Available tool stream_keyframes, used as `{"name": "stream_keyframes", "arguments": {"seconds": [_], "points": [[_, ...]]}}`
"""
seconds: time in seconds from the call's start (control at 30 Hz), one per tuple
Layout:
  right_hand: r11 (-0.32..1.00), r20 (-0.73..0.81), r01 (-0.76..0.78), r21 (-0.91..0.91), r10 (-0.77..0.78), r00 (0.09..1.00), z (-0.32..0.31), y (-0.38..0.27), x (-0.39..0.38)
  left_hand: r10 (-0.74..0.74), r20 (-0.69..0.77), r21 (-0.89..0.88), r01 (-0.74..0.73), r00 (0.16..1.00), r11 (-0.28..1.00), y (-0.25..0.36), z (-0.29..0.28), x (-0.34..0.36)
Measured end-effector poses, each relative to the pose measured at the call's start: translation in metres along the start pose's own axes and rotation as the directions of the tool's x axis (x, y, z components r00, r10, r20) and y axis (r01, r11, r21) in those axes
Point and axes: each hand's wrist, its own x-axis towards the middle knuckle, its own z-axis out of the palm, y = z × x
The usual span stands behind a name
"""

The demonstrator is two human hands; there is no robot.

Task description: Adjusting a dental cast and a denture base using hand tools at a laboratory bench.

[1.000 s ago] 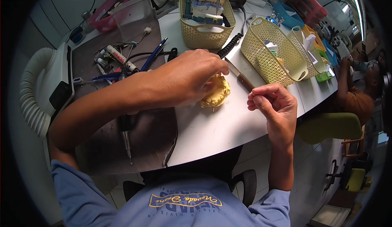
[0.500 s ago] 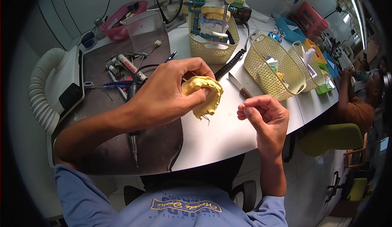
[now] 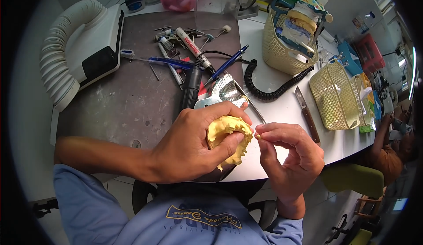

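Observation:
My left hand [image 3: 194, 145] grips a yellow plaster dental cast [image 3: 227, 135] and holds it above the near edge of the desk. My right hand [image 3: 288, 157] is beside it, with thumb and forefinger pinched on a tiny yellow piece [image 3: 257, 135] that touches the cast's right edge. A perforated metal impression tray [image 3: 222, 95] lies on the dark mat [image 3: 119, 99] just beyond my left hand.
Pens, a marker and small tools lie scattered on the mat. A knife [image 3: 307, 115] and a black coiled cord [image 3: 269, 90] rest on the white desk [image 3: 282, 108]. Two yellow woven baskets [image 3: 337, 97] stand at the right. A white suction unit with hose [image 3: 75, 51] sits left. Another person [image 3: 390, 150] sits far right.
My left hand lifted the cast off the desk and drew it toward me. My right hand moved in to meet the cast's edge. The view shifted left over the mat.

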Motion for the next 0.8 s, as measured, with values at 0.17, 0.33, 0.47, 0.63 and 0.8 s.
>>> {"name": "stream_keyframes", "arguments": {"seconds": [0.17, 0.33, 0.47, 0.63, 0.8], "points": [[0.999, 0.02, 0.007, -0.039, -0.007, 1.0, 0.0082, 0.002, -0.0019, -0.036, -0.004, -0.04, 0.035, 0.999, 0.999, -0.0047, -0.0019, -0.0049], [0.998, 0.038, 0.006, -0.066, -0.004, 0.999, 0.0061, 0.0039, -0.0048, 0.011, -0.012, 0.015, -0.011, 1.0, 1.0, -0.0035, 0.0017, -0.0055], [0.993, 0.054, 0.061, -0.105, -0.056, 0.997, 0.0049, 0.0042, -0.0038, 0.005, -0.005, 0.014, -0.005, 1.0, 1.0, -0.0035, 0.0031, -0.0048], [0.988, 0.061, 0.082, -0.131, -0.074, 0.995, 0.0056, 0.0043, -0.0037, -0.01, -0.003, 0.029, 0.01, 1.0, 1.0, -0.0034, 0.0027, -0.0046], [0.983, 0.066, 0.091, -0.162, -0.081, 0.995, 0.0058, 0.0027, -0.0032, -0.002, 0.001, 0.074, 0.002, 1.0, 0.997, -0.0032, 0.0018, -0.0045]]}}
